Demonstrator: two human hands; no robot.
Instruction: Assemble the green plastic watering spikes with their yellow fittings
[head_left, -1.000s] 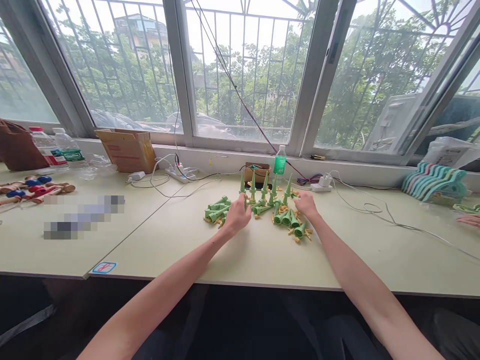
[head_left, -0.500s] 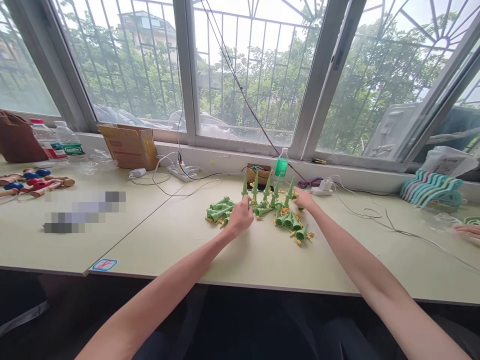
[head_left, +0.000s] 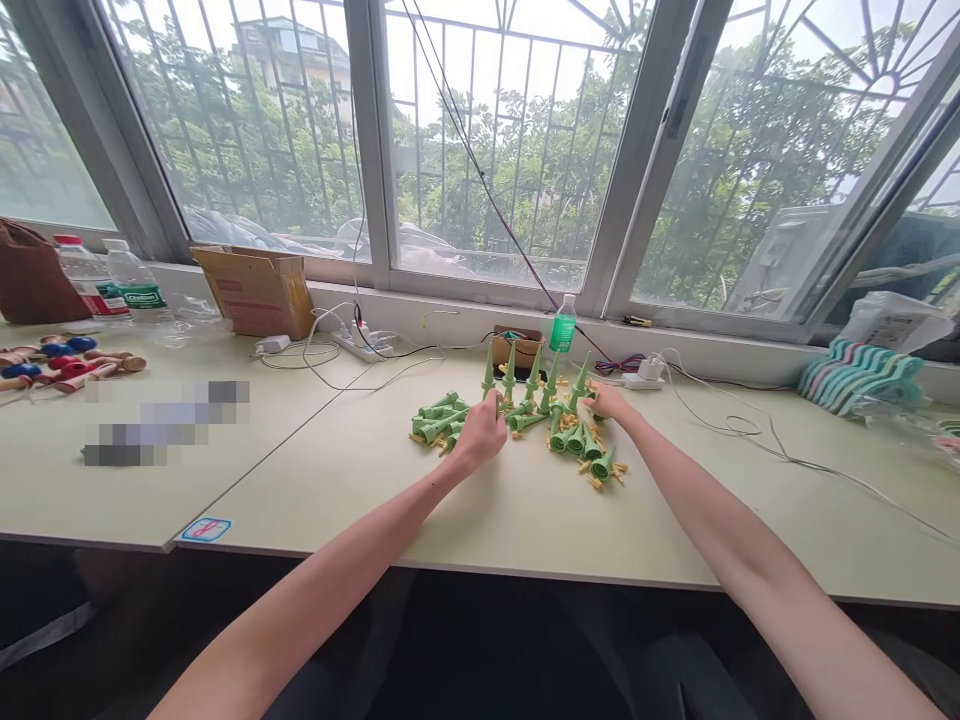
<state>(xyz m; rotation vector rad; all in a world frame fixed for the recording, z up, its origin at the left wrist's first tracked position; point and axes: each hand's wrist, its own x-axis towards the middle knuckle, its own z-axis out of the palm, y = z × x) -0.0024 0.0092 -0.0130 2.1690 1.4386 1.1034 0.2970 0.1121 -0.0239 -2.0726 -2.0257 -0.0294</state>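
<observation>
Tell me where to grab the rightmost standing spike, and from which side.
Best pinch the rightmost standing spike at its wider lower part, from the right: it stands tip up, other spikes crowd its left, and the right hand is beside it.

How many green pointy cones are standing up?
5, in one row: leftmost cone by the left hand, second cone, third cone, fourth cone, rightmost cone by the right hand. Flat cones lie around; hands may hide some.

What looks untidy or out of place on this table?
Some green spikes stand upright in a row; other spikes lie in two heaps by the left hand and right hand, small yellow pieces scattered among them.
</observation>
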